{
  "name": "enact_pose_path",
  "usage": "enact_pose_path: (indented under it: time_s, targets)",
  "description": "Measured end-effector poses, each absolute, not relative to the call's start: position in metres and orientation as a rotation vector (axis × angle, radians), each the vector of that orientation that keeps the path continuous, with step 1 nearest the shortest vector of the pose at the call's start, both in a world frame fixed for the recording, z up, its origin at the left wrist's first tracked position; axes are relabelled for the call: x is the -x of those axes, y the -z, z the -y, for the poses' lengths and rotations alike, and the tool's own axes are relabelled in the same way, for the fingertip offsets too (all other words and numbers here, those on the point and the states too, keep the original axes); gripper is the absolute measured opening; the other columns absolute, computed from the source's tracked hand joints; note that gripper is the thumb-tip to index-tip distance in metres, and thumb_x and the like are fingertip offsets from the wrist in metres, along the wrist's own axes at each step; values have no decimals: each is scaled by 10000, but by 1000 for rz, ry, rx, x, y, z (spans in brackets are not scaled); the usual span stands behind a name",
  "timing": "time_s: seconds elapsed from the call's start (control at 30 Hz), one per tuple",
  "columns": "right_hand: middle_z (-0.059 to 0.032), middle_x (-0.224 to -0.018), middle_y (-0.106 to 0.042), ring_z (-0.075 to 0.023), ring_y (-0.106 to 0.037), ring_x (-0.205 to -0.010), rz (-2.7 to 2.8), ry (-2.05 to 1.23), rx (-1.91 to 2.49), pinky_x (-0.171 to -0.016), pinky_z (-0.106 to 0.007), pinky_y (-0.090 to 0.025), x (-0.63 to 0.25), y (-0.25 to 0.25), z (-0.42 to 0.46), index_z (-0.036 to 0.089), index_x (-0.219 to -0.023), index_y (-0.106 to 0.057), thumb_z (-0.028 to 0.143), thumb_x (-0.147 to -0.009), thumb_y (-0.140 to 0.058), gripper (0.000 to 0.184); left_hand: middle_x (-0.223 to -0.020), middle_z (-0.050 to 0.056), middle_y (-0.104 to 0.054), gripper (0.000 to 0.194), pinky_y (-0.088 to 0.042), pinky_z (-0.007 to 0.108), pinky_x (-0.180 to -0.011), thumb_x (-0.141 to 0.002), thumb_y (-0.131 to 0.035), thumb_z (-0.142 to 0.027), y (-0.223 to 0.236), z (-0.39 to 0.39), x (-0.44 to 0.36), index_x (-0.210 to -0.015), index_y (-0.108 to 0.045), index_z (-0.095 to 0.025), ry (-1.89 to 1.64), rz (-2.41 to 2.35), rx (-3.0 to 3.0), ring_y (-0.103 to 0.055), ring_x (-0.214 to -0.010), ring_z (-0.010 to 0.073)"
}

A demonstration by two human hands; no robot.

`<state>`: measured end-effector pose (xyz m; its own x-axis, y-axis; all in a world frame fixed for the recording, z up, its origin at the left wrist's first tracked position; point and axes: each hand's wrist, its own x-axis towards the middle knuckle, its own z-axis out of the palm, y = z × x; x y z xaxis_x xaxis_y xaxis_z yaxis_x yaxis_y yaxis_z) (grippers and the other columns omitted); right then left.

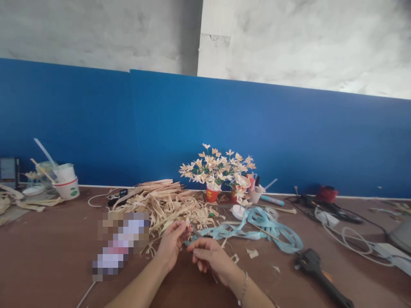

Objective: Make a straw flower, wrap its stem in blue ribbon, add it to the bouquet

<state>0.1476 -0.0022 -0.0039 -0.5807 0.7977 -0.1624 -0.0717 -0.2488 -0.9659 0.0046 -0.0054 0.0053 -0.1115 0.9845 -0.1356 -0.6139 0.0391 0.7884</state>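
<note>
My left hand is above the brown table, its fingertips pinched on a small pale strip of dried leaf. My right hand is close beside it, fingers curled around a thin dark tool whose tip points toward the left hand; I cannot make out what the tool is. Just beyond both hands lies a heap of pale dried leaf strips. A tangle of light blue ribbon lies to the right of the hands.
Small red cups of handmade cream flowers stand against the blue board. A black glue gun lies at the right with white cables. A paper cup is far left. A blurred patch sits left of my hands.
</note>
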Motion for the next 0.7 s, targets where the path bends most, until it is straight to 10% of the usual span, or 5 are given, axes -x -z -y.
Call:
enact_pose_path:
  time_s: [0.7]
  targets:
    - [23,-520,-569,-33,-418,-362,1398,-1766,1020,-368,-165,-238,-145,0,4,103,-744,-621,339,-587,-688,291,-601,22,-644,243,-438,215,-581,-562,-747,-321,-10,6,-8,-605,-605,-129,-1494,-936,-735,-579,-586,123]
